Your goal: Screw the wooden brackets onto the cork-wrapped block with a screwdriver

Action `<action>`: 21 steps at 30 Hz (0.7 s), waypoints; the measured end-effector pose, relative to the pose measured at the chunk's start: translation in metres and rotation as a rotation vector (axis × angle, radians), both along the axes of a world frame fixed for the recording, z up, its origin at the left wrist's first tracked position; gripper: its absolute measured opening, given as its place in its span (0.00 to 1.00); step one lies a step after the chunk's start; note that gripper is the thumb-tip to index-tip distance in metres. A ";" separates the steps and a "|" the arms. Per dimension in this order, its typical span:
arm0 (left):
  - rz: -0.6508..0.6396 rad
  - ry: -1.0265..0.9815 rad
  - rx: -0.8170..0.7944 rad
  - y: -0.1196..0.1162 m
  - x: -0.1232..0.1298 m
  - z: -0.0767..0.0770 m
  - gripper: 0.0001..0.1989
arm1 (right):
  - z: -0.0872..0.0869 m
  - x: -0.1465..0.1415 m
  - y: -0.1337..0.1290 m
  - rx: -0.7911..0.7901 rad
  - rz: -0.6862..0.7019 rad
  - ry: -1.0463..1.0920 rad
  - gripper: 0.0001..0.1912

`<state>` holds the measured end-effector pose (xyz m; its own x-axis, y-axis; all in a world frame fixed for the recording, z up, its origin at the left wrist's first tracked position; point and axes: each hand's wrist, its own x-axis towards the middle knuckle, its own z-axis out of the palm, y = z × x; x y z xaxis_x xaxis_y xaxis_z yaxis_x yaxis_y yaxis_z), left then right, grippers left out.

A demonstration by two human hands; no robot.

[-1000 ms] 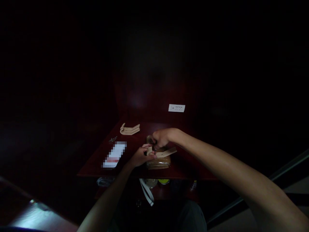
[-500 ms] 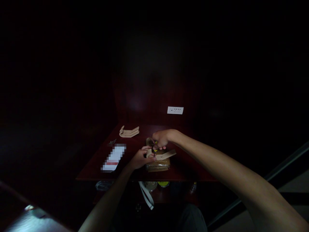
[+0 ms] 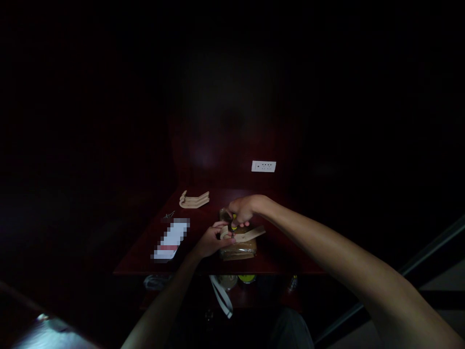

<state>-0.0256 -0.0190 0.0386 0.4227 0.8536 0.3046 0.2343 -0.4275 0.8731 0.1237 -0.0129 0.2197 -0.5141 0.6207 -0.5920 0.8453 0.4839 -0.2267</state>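
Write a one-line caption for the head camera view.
The left hand holds a beige bracket while the right hand grips a yellow-handled screwdriver against it, over a dark red table.

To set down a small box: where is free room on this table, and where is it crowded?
Free tabletop lies right of the wrapped package, and also between the curved wooden pieces and the right hand. Crowded: around the package, where the left hand and right hand meet over a wooden strip.

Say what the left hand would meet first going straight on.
The left hand already grips the pale wooden piece, first in line; the yellow-handled screwdriver follows, depth unclear.
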 end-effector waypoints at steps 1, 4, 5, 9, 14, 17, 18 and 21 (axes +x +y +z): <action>0.000 0.002 -0.001 0.000 0.000 0.000 0.15 | -0.001 0.001 0.001 -0.003 0.007 0.006 0.10; 0.016 0.006 -0.007 0.000 0.000 -0.001 0.15 | -0.005 0.002 0.004 -0.006 0.019 0.006 0.10; 0.022 0.005 -0.009 0.000 0.000 -0.001 0.15 | -0.006 0.002 0.005 -0.001 0.018 -0.006 0.10; 0.014 -0.010 -0.004 0.001 0.001 -0.001 0.15 | -0.002 -0.002 0.006 0.088 0.064 -0.135 0.14; 0.016 -0.030 -0.018 0.002 0.001 -0.002 0.14 | 0.009 -0.009 -0.002 0.244 0.144 -0.157 0.18; 0.009 -0.027 -0.030 0.001 0.001 -0.001 0.14 | 0.011 -0.013 -0.008 0.320 0.150 -0.146 0.18; 0.007 -0.025 -0.031 0.001 0.001 -0.001 0.14 | 0.011 -0.014 -0.010 0.333 0.158 -0.146 0.17; 0.005 -0.020 -0.026 0.000 0.000 0.000 0.14 | 0.011 -0.017 -0.015 0.348 0.179 -0.152 0.17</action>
